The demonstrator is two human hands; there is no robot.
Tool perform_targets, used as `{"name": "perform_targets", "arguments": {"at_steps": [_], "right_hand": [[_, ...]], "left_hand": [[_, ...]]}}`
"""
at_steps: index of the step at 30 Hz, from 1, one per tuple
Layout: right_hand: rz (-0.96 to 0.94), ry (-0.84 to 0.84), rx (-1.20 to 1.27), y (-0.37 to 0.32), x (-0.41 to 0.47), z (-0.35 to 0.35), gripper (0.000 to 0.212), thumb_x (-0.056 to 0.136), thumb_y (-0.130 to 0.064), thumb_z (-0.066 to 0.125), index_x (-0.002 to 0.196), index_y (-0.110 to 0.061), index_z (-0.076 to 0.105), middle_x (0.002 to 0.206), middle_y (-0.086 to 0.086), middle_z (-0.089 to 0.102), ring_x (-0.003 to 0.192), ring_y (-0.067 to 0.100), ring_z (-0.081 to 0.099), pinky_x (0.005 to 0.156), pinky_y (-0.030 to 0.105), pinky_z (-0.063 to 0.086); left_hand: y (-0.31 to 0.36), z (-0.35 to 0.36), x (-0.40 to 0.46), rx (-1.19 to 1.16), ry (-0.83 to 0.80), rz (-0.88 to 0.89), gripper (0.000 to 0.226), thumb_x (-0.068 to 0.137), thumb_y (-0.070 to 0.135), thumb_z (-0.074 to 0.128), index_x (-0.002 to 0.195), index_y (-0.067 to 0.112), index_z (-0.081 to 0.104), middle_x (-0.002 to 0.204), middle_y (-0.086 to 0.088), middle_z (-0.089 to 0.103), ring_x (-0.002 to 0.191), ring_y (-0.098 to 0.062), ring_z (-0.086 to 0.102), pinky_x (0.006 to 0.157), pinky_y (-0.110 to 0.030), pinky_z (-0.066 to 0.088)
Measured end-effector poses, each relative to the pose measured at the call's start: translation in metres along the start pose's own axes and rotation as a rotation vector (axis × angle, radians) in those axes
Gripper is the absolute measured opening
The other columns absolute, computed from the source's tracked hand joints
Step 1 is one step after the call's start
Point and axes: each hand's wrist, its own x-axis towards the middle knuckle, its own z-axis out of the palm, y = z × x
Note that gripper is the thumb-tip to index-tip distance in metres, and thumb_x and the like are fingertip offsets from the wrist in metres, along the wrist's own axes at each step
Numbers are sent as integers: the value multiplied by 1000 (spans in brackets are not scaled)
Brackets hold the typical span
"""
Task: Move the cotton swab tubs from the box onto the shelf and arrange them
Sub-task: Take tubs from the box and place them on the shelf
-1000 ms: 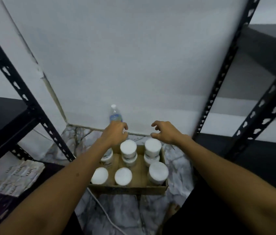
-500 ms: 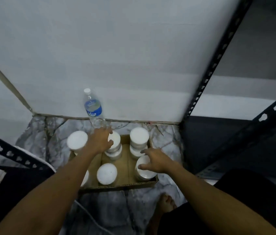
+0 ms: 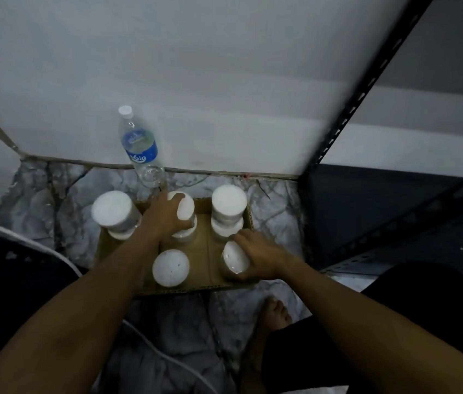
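The cardboard box [image 3: 204,251] sits on the marble floor under both my hands, the black shelf [image 3: 412,223] off to the right of my right hand's grip. My left hand [image 3: 165,214] curls around the top tub of the middle stack [image 3: 186,207]. My right hand [image 3: 261,255] grips the near-right tub [image 3: 234,257], which tilts left, its axis near upright; that hand is nearer the shelf.

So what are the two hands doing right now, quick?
Left hand: gripping the top tub of the middle stack.
Right hand: gripping the near-right tub.
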Motion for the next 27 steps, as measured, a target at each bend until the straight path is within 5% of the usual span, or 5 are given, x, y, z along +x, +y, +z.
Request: {"name": "perform_targets", "arguments": {"at_steps": [8,23,27], "right_hand": [[5,18,21,-8,1,-5,81,68,-55,70,135,-21,37,131,5,44,115,24,45,96,39,42],[-23,116,-16,-54,12,-32,88,62,-57,65,139,-23,36,136,10,41,117,31,45,89,46,47],[-56,155,-20,-86,13,-46,92,62,-59,61,143,-25,33,147,12,31,126,34,40,97,49,43]], "left_hand": [[10,-3,-10,-36,67,1,80,70,47,77,138,20,44,138,-15,41,124,-34,41,98,-44,43],[-3,-62,-105,-155,207,-45,84,54,56,72,131,27,55,137,-5,45,123,-27,43,93,-43,45],[-16,-82,-144,-131,285,-66,87,49,63,61,128,28,57,141,-6,42,130,-29,38,98,-44,44]]}}
